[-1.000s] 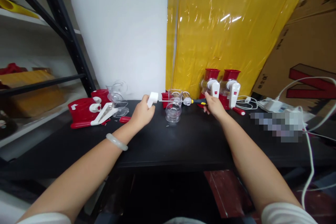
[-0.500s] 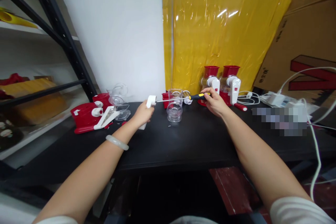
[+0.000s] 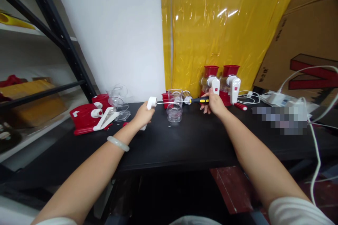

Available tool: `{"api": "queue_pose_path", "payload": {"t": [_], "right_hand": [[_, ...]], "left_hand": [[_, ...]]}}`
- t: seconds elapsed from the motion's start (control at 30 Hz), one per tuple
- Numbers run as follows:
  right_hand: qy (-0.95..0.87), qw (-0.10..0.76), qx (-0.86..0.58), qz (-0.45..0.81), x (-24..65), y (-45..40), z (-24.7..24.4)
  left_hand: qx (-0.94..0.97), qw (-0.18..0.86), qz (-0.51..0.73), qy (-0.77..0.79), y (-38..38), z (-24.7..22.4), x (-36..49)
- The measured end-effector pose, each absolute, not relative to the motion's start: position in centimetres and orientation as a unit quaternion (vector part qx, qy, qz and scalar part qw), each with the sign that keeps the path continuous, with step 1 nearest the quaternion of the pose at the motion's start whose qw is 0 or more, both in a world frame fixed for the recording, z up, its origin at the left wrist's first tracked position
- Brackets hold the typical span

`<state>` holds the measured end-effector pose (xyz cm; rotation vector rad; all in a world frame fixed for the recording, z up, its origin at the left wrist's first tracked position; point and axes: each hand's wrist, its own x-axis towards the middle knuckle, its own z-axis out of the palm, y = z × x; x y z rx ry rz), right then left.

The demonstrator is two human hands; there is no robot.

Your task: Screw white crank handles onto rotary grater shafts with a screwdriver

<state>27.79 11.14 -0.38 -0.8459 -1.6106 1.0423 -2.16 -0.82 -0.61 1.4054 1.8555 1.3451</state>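
1. White crank piece (image 3: 152, 102) is up in our left hand (image 3: 144, 115), so we'll start there and then go left to right.
2. Out left of that hand we've got two red bases (image 3: 83, 116), the front one with a white arm on it, plus some clear plastic parts (image 3: 117, 95) just beside them.
3. Our left hand's closed around the crank piece, round end facing our other hand. Pale bracelet (image 3: 118, 143) on that wrist.
4. Between our hands, the screwdriver (image 3: 202, 101) lies pretty much level, shaft tip at the crank's round end. Can't tell if it's actually inside. Behind the shaft: a clear container (image 3: 174, 111), a red part (image 3: 165, 100) and a metal drum (image 3: 187, 95), all on the black table (image 3: 185, 144).
5. Our right hand (image 3: 216, 104) grips the screwdriver's handle, fingers partly spread.
6. Two red-and-white machines (image 3: 231, 72) stand behind and right of it, with white cables (image 3: 316, 154) farther right.
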Motion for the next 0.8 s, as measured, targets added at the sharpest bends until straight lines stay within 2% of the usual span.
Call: {"api": "queue_pose_path", "payload": {"t": [0.07, 0.13, 0.3, 0.47, 0.57, 0.7, 0.8], "right_hand": [[-0.699, 0.491, -0.373, 0.361, 27.9, 11.3, -0.5], [-0.706, 0.505, -0.349, 0.354, 28.1, 11.4, -0.5], [-0.663, 0.553, -0.226, 0.452, 28.4, 11.7, -0.1], [-0.646, 0.532, -0.141, 0.53, 29.3, 11.2, 0.4], [-0.65, 0.524, -0.123, 0.537, 29.5, 10.7, 0.8], [-0.64, 0.573, -0.158, 0.486, 28.9, 10.5, 0.9], [-0.667, 0.598, -0.253, 0.367, 28.2, 10.1, 0.7]], "left_hand": [[0.525, 0.169, 0.481, 0.682, -0.7, -0.8, -2.4], [0.527, 0.162, 0.482, 0.681, -0.7, -0.7, -2.5], [0.49, 0.298, 0.496, 0.652, -1.1, 0.0, -2.0], [0.449, 0.414, 0.464, 0.642, -1.5, 0.4, -1.7], [0.44, 0.441, 0.468, 0.627, -1.5, 0.1, -1.5], [0.452, 0.451, 0.486, 0.597, -1.4, -0.1, -1.4], [0.482, 0.431, 0.545, 0.535, -1.3, 0.0, -1.4]]}}
